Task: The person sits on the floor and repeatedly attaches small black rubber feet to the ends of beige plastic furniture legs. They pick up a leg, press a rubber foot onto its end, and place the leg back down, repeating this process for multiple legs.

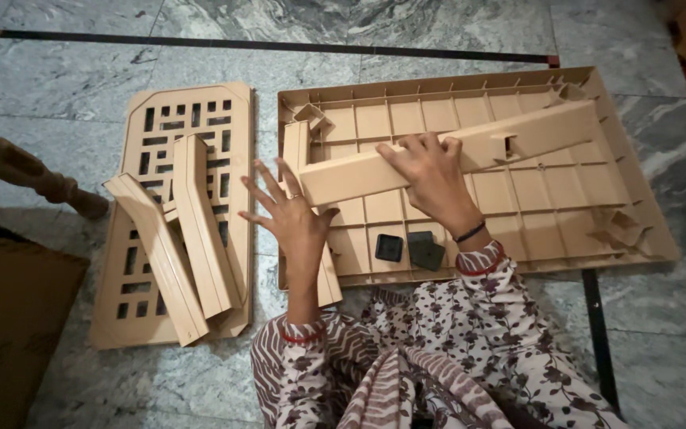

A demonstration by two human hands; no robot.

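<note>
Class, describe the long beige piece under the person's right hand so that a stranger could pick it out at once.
Start at the big ribbed beige panel lying on the marble floor. Across its ribs lies one long beige leg, slanting up to the right, with the right hand gripping its middle. Unlike the two loose legs on the slotted panel, it is held.

Warm, even indoor light, soft shadows under the parts, sharp centre, edges bowing outward, lower left corner dim.

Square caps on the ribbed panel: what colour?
Black; the square caps lie on the beige ribbed panel, seen clearly in the head view.
</note>
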